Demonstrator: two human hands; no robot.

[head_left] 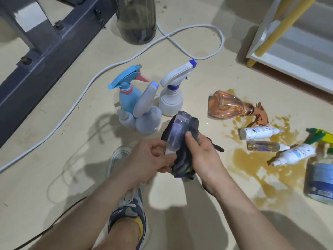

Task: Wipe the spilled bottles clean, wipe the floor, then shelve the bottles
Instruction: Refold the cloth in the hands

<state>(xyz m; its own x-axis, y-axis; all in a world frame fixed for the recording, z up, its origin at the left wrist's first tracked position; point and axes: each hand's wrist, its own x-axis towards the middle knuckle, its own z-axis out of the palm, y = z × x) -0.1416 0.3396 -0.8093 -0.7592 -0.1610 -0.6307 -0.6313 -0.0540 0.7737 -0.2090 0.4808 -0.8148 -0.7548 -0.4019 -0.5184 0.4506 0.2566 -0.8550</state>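
The person crouches over the pale beige floor [45, 177], a grey and yellow sneaker [129, 210] planted below the hands. The left hand [153, 157] pinches the narrow lower end of a small clear plastic bottle [177, 130], fingers curled tight on it. The right hand [203, 156] grips a dark grey cloth [182, 163] that wraps the bottle's side, thumb pressed against it. The bottle is held tilted in the air above the floor, base pointing away.

Just beyond stand a light blue spray bottle with a pink trigger [128, 96], a white spray bottle with a blue nozzle [171, 103] and a few frosted translucent bottles [146, 112], bunched together upright. To the right a brown puddle [252, 159] spreads over the floor; in it lie an amber spray bottle [225, 107] on its side, two small white bottles [257, 133] and a slim clear one [263, 146]. A white shelf with yellow legs [288, 56] stands behind the spill, and a white cable [126, 62] loops across the floor
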